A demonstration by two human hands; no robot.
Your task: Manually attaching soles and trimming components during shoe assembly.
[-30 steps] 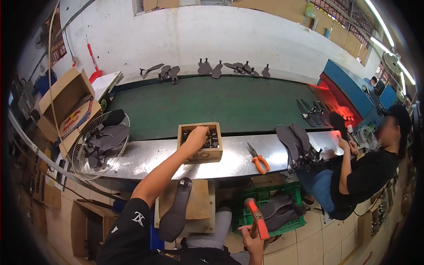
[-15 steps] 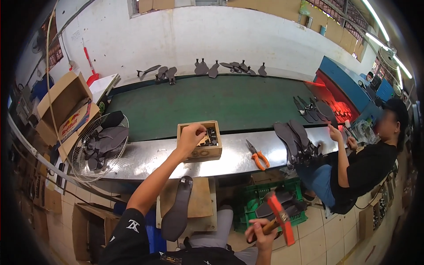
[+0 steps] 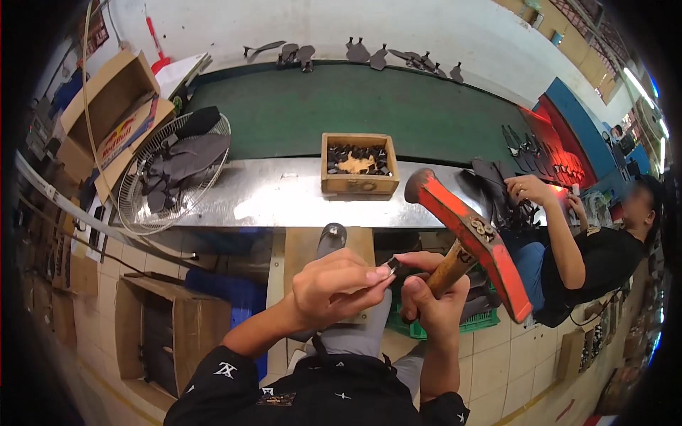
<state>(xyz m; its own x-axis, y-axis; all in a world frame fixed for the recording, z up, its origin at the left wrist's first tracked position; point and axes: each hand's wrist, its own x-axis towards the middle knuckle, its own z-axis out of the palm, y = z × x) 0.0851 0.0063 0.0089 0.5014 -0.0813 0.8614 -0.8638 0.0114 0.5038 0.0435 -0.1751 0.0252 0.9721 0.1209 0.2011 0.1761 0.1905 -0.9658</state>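
Note:
In front of my chest, my left hand (image 3: 337, 287) pinches a small black part with a shiny end (image 3: 393, 265). My right hand (image 3: 439, 305) is closed around the wooden handle of a hammer (image 3: 469, 238) with a worn red head, lifted close to the camera. Its fingertips meet the small part too; whether they also grip it I cannot tell. Behind my left hand, a dark shoe sole (image 3: 332, 238) lies on a tan board (image 3: 360, 245) at my lap, mostly hidden. Beyond, a wooden box (image 3: 360, 187) holds many small black pieces.
The box stands on a metal ledge (image 3: 270, 202) before a green conveyor belt (image 3: 298, 106). At left is a wire basket (image 3: 128, 206) of dark soles, above a cardboard box (image 3: 202, 334). A co-worker (image 3: 590, 263) sits at right beside more soles. A green crate (image 3: 479, 321) is below.
My left hand has left the wooden box and come down to my right hand with a small black part. The hammer has risen nearer the camera, and the view has shifted.

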